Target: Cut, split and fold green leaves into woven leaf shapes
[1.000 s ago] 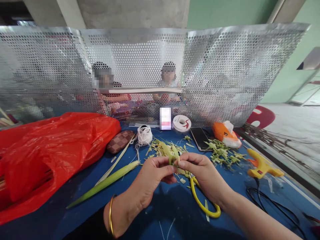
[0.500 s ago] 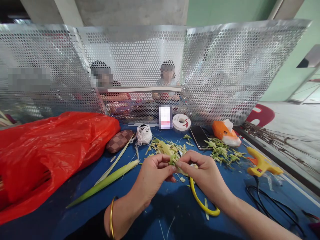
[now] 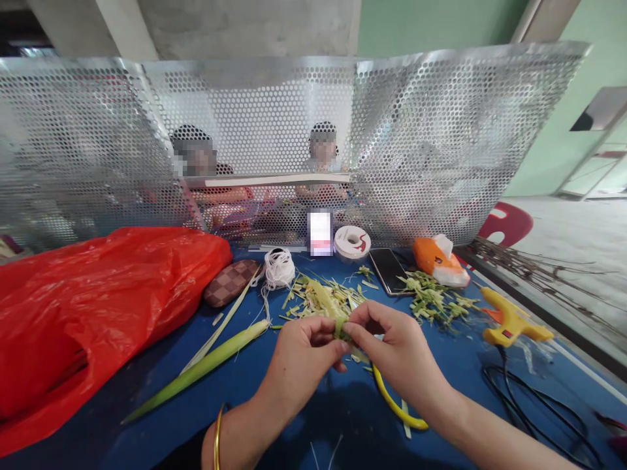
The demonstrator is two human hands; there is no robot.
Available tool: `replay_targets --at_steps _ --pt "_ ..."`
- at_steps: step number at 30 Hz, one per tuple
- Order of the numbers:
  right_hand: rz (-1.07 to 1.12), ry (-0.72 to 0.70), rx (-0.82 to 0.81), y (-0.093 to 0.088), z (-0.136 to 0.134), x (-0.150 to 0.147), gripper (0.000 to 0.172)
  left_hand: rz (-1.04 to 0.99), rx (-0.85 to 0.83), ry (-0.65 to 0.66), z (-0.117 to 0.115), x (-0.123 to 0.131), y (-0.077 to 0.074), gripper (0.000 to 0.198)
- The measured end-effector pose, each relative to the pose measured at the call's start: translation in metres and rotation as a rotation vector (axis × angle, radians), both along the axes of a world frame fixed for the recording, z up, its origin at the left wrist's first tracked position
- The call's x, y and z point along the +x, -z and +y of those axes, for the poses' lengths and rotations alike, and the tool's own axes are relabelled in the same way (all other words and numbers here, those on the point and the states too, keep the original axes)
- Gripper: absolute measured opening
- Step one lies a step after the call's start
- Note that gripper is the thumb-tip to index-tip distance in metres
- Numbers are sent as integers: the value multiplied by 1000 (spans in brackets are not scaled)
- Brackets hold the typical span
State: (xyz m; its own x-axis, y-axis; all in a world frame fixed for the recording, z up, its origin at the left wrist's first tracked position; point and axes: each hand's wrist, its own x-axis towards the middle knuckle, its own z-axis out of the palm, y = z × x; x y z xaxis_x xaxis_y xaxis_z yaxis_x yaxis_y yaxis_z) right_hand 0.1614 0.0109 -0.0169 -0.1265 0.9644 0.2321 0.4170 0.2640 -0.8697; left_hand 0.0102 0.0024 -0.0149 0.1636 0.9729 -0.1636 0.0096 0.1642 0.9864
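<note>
My left hand (image 3: pixel 301 356) and my right hand (image 3: pixel 392 349) meet over the middle of the blue table (image 3: pixel 313 424). Both pinch a small folded green leaf strip (image 3: pixel 339 327) between thumbs and fingertips. A gold bangle (image 3: pixel 216 436) sits on my left wrist. Yellow-handled scissors (image 3: pixel 394 405) lie on the table under my right hand, mostly hidden by it. A long green leaf (image 3: pixel 206 367) lies to the left of my left hand. Cut leaf scraps (image 3: pixel 318 297) are piled just beyond my fingers.
A big red plastic bag (image 3: pixel 93 307) fills the left side. At the back are a checkered pouch (image 3: pixel 230 282), white thread (image 3: pixel 279 267), tape roll (image 3: pixel 351 241), phone (image 3: pixel 389 271), orange tissue pack (image 3: pixel 438 260). A yellow glue gun (image 3: pixel 509 321) with black cord (image 3: pixel 533 398) lies right. Two people sit behind the perforated metal screen (image 3: pixel 431 143).
Both hands stay pinched on the leaf strip and have drifted slightly lower and closer together; the strip looks more tightly folded. The view shifted a little.
</note>
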Motion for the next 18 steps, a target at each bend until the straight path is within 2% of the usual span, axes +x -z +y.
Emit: replay_targets --at_steps 3,8,11,13,15,18 --pt "92 -7 -21 0 1 0 12 0 13 -6 0 -1 -3 11" --pt "238 -123 -31 -7 5 4 11 -63 19 -63 -1 -3 -11 12" --pt "294 -81 4 -2 9 3 12 -144 -35 -52 -2 -4 -13 12" --pt "397 -42 -65 3 12 2 20 -176 -54 -44 -3 -3 -13 12" --pt "514 -68 -196 6 13 0 30 -179 -53 -47 -3 -3 -12 12" --pt "605 -171 -328 6 11 -1 27 -148 -44 -35 -2 -3 -11 10"
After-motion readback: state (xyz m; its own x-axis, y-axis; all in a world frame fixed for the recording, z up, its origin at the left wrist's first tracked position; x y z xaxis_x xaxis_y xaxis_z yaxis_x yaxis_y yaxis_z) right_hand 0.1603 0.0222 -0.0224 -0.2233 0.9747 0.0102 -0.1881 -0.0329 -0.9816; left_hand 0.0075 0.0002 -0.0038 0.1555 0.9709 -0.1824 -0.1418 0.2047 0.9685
